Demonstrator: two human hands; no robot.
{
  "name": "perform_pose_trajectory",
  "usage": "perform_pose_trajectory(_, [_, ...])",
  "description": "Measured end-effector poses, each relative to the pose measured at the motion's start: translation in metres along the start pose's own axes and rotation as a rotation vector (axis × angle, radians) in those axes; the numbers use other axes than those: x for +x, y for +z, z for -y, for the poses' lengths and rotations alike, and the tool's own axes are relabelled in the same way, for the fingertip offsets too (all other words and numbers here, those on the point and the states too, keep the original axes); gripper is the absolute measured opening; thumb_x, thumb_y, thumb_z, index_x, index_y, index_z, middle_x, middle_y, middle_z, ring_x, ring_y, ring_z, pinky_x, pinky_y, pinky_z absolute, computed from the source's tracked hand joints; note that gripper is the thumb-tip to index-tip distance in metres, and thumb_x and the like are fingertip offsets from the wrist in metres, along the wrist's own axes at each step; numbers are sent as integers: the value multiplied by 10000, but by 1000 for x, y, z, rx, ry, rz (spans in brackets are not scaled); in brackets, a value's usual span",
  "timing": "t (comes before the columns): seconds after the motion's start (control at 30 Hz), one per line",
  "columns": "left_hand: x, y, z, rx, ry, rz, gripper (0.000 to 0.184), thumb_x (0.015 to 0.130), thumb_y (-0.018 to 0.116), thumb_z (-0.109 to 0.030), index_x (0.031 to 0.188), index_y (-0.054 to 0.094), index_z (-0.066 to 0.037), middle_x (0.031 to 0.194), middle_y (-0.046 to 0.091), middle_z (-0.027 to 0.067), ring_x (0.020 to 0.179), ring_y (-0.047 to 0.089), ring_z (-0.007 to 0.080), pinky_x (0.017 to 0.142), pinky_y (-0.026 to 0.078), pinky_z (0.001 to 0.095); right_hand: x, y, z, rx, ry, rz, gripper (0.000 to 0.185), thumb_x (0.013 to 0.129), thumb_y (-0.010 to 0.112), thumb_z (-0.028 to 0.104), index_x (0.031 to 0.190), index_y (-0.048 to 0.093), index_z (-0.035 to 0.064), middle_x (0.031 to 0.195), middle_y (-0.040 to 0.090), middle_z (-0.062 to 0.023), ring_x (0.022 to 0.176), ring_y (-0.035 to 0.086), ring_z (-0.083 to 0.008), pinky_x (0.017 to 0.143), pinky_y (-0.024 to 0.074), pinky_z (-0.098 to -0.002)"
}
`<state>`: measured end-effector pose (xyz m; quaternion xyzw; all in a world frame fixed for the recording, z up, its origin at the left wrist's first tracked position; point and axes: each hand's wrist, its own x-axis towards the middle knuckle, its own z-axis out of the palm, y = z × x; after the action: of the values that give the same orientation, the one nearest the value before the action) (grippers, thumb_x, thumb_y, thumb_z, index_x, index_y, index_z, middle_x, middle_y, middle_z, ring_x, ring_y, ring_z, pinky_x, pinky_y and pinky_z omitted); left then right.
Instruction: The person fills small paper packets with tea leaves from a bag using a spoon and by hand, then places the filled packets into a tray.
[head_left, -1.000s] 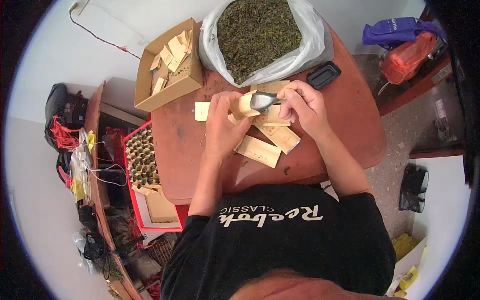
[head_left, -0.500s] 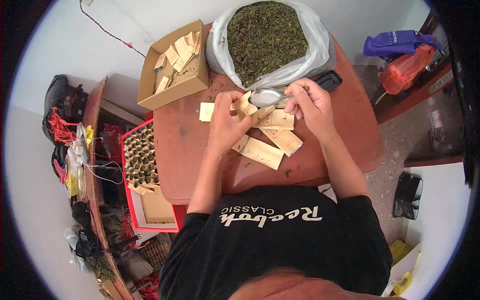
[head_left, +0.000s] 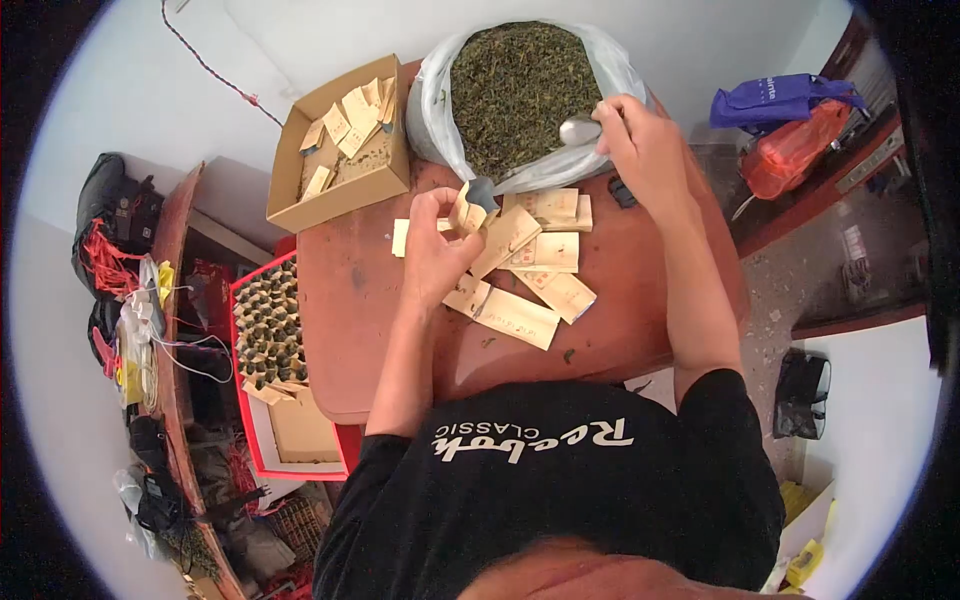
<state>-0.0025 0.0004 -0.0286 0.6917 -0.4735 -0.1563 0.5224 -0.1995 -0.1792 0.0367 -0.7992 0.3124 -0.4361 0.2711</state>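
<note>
My left hand (head_left: 437,250) pinches a small brown paper packet (head_left: 468,212), its mouth spread and showing a grey lining. A metal spoon (head_left: 579,131) is gripped in my right hand (head_left: 640,150); its bowl is over the near right rim of the large clear plastic bag (head_left: 625,75). Dried tea leaves (head_left: 520,90) fill that bag. Below and right of my left hand, several flat paper packets (head_left: 510,312) overlap on the reddish table (head_left: 370,340). Whether the held packet contains any leaves cannot be seen.
A cardboard box (head_left: 340,200) with several packets stands at the table's back left. Lower left, a red-rimmed box (head_left: 300,470) holds rows of upright packets (head_left: 270,330). A black object (head_left: 622,192) lies beside the bag. Blue and red bags (head_left: 770,102) hang at right.
My right hand has moved the spoon from the packet's mouth up and right to the edge of the tea bag. My left hand keeps hold of the packet, slightly lower and left.
</note>
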Motion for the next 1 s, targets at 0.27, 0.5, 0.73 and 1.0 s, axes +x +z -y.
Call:
perform_pose_trajectory(0.27, [14, 0, -1, 80, 14, -35, 423, 755, 755, -119, 1122, 556, -50, 1058, 602, 67, 1039, 588, 193, 855, 525, 335, 42, 52, -48, -448, -41, 64, 295, 956, 508, 248, 871, 630, -7, 754, 645, -268, 776, 636, -463, 754, 508, -530])
perform_pose_trajectory(0.5, [31, 3, 14, 65, 43, -23, 422, 750, 766, -129, 1105, 555, -42, 1092, 599, 88, 1051, 591, 212, 917, 479, 351, 37, 87, -44, 124, 277, 39, 300, 950, 479, 229, 898, 628, -27, 676, 676, -182, 662, 682, -285, 656, 536, -408])
perform_pose_trajectory(0.73, [38, 9, 17, 132, 67, -44, 411, 738, 760, -110, 1087, 560, -27, 1061, 600, 103, 990, 598, 210, 890, 483, 342, 41, 67, -39, 405, 416, 37, 274, 961, 482, 229, 892, 627, 7, 663, 675, -82, 565, 606, -111, 500, 471, -263])
perform_pose_trajectory(1.0, [41, 16, 19, 121, 41, -50, 445, 711, 747, -135, 1090, 555, 1, 1056, 560, 141, 972, 581, 268, 880, 476, 365, 35, 36, -8, 594, 396, 137, 223, 973, 512, 223, 916, 622, 38, 656, 638, -53, 520, 533, -73, 450, 409, -207])
